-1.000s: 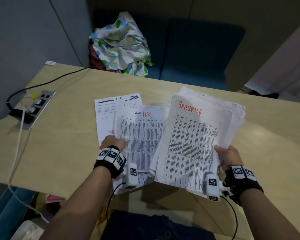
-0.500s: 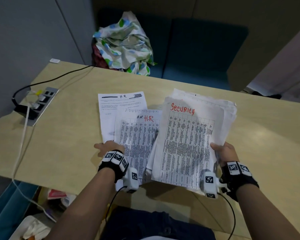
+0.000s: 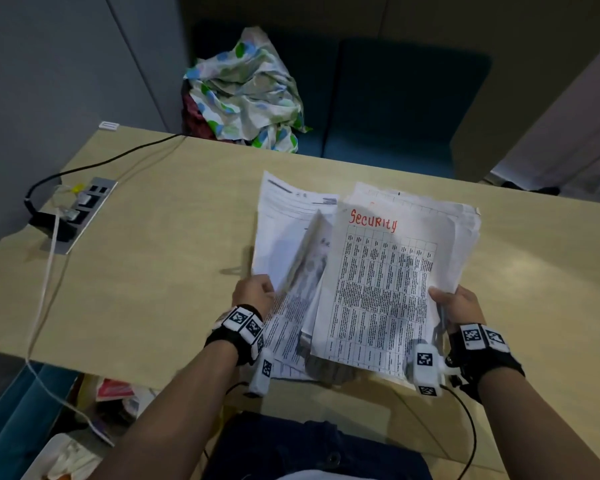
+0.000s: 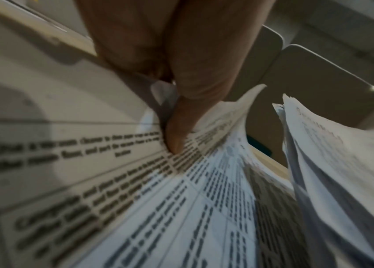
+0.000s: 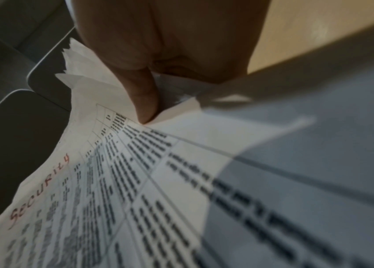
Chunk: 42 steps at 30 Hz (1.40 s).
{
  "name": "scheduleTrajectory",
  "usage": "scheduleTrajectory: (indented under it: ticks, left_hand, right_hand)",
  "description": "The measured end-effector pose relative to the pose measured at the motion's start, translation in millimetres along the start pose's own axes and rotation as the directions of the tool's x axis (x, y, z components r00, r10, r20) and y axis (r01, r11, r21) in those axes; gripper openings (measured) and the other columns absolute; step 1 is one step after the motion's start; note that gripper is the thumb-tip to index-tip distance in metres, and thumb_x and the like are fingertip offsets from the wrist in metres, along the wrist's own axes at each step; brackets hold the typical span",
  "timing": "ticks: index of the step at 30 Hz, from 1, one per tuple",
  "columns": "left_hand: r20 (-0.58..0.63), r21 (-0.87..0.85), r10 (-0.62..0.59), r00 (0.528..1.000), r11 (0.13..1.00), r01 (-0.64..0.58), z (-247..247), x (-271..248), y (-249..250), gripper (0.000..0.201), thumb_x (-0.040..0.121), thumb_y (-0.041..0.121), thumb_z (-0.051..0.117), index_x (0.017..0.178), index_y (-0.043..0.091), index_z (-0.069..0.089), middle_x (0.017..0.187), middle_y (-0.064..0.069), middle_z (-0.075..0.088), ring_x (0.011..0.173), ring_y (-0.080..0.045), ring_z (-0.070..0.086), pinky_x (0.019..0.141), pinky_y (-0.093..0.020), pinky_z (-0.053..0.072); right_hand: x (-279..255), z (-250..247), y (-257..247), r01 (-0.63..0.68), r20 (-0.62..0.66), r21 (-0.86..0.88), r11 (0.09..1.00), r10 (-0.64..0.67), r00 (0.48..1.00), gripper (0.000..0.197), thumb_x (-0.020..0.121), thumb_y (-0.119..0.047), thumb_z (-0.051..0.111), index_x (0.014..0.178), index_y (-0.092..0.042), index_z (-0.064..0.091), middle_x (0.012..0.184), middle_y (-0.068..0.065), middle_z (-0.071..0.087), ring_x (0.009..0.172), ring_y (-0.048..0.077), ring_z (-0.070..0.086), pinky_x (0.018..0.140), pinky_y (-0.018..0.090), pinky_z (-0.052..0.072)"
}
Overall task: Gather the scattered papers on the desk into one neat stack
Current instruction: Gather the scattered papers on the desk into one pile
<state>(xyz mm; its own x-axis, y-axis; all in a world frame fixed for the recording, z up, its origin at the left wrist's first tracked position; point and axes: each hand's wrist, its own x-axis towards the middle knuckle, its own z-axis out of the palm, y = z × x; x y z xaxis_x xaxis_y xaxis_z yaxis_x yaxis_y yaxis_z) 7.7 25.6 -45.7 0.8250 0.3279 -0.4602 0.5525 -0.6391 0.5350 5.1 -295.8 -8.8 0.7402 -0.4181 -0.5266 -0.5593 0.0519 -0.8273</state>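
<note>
Head view: two hand-held paper bundles [image 3: 378, 289].

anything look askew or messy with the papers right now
Yes. The Security bundle in the right hand has its far edges fanned and uneven, not squared. The sheets pinched by the left hand are curled up on edge beside it, and a form page sticks out behind them.

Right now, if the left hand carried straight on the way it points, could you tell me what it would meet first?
Probably nothing new: the left hand already pinches the left-hand papers and points along them across the desk. Beyond their far edge looks free, though depth is unclear.
</note>
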Motion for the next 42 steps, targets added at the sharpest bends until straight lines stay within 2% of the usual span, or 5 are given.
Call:
scheduleTrajectory:
  ticks: [9, 16, 20, 24, 42]
  left_hand:
    - [-0.022, 0.304, 0.035, 0.999, 0.952, -0.026, 7, -5, 31, 0.026, 0.084, 0.012, 0.060, 0.108, 0.007, 0.068, 0.140, -0.012, 0.028, 0.124, -0.034, 0.034, 0.101, -0.043, 0.042]
    - [0.004, 0.197, 0.011, 1.000, 0.980, -0.011, -17, 40, 92, 0.037, 0.084, 0.023, 0.063, 0.110, -0.004, 0.065, 0.127, -0.022, 0.056, 0.105, -0.039, 0.061, 0.080, -0.035, 0.052]
    - [0.048, 0.343, -0.012, 0.999, 0.939, -0.005, -13, 61, 94, 0.045, 0.085, 0.026, 0.066, 0.121, 0.002, 0.060, 0.138, -0.021, 0.044, 0.128, -0.039, 0.044, 0.106, -0.048, 0.041]
    - [0.009, 0.485, 0.012, 1.000, 0.874, -0.015, 3, 66, 82, 0.038, 0.093, 0.027, 0.059, 0.123, 0.005, 0.059, 0.134, -0.017, 0.045, 0.124, -0.032, 0.046, 0.097, -0.032, 0.040]
    - [-0.067, 0.466, 0.371, 0.926, 0.832, -0.300, 26, 40, 63, 0.023, 0.092, -0.005, 0.046, 0.112, -0.004, 0.059, 0.127, -0.017, 0.050, 0.112, -0.034, 0.050, 0.086, -0.040, 0.051]
  right_hand:
    - [0, -13, -2, -0.008, -0.077, 0.007, 1.000, 0.009, 0.997, 0.021, 0.087, -0.001, 0.058, 0.108, 0.004, 0.057, 0.069, 0.009, 0.056, 0.057, 0.022, 0.051, 0.045, 0.024, 0.045]
    - [-3, -23, -8, -0.004, -0.115, 0.033, 0.999, 0.008, 0.993, 0.024, 0.088, 0.000, 0.057, 0.110, 0.008, 0.057, 0.071, 0.011, 0.057, 0.048, 0.022, 0.056, 0.046, 0.025, 0.043]
    - [-6, -26, -14, 0.000, -0.112, 0.044, 0.999, 0.005, 0.994, 0.014, 0.089, 0.002, 0.055, 0.103, 0.003, 0.056, 0.065, 0.007, 0.050, 0.033, 0.010, 0.054, 0.034, 0.013, 0.039]
    - [0, -30, -11, -0.026, -0.117, 0.087, 0.996, 0.036, 0.992, 0.027, 0.086, 0.003, 0.056, 0.112, 0.010, 0.058, 0.074, 0.011, 0.058, 0.061, 0.022, 0.054, 0.058, 0.028, 0.043]
    - [8, -18, -10, -0.058, -0.093, 0.050, 0.997, 0.063, 0.994, 0.029, 0.085, 0.008, 0.057, 0.114, 0.009, 0.057, 0.075, 0.008, 0.056, 0.065, 0.021, 0.051, 0.061, 0.029, 0.040]
